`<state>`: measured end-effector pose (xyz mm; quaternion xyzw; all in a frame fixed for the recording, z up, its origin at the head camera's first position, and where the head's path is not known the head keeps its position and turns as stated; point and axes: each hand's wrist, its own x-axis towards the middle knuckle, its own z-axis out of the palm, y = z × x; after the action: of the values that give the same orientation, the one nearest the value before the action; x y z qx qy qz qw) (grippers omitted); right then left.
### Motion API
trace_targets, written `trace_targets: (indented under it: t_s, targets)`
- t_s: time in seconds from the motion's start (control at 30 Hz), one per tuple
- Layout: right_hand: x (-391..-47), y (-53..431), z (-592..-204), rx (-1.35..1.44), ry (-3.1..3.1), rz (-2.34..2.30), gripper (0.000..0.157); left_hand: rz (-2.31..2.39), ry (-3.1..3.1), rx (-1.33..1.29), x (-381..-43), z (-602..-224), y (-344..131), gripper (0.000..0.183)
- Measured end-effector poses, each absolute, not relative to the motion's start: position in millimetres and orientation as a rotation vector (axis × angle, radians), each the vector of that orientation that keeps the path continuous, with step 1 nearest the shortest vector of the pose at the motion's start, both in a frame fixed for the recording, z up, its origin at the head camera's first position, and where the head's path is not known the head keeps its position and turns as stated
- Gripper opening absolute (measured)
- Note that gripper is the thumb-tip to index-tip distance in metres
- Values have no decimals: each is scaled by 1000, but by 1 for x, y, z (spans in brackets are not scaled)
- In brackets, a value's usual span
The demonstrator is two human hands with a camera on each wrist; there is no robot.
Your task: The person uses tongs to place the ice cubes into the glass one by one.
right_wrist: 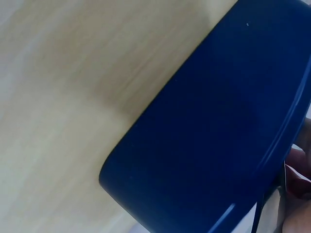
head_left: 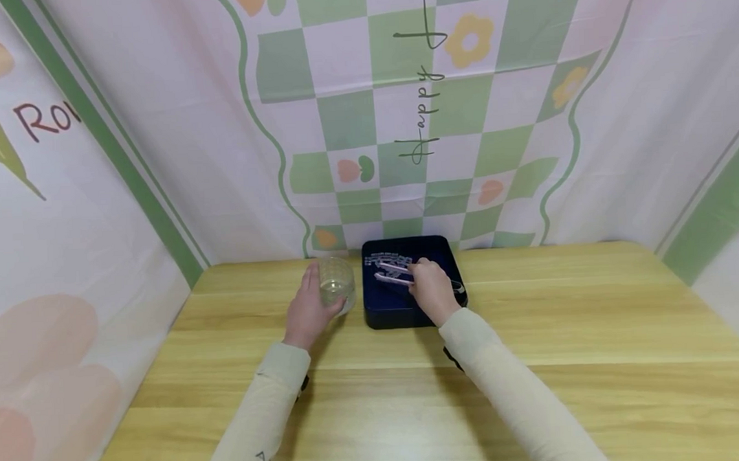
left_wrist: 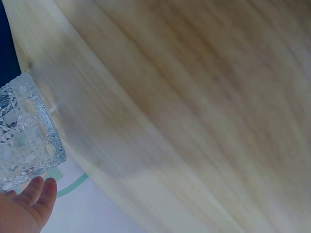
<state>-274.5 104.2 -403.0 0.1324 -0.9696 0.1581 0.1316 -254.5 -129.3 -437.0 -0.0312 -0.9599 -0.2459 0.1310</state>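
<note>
My left hand (head_left: pixel 306 310) grips a clear drinking glass (head_left: pixel 337 284) at the left of a dark blue box (head_left: pixel 398 317). In the left wrist view the glass (left_wrist: pixel 29 131) shows a cut, faceted wall, with fingertips (left_wrist: pixel 44 194) by it. Over the box, my right hand (head_left: pixel 434 291) holds a pair of tongs (head_left: pixel 394 279), their two pale pinkish tips apart and pointing left. White lettering and a white pattern show on the box near the tips. The right wrist view has the box's smooth blue side (right_wrist: pixel 194 131) and part of the metal tongs (right_wrist: pixel 271 211) at the fingers.
Box and glass are at the back of a light wood-grain table (head_left: pixel 377 409). Behind the table hangs a cloth (head_left: pixel 395 112) with green and white checks and flowers. Printed cloth also covers the left (head_left: pixel 66 237) and right sides.
</note>
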Motion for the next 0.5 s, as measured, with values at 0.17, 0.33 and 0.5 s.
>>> trace_targets:
  t_s: [0.17,0.33,0.5]
  targets:
    - [-275,104,-408,377,-2804,456,23,-712,-2790,-81,-254,-437,-129,94]
    - [-277,102,-410,369,-2813,443,22,-713,-2795,-75,-254,-437,-129,94]
    - [-277,102,-410,359,-2826,447,23,-714,-2793,-80,-254,-436,-129,94]
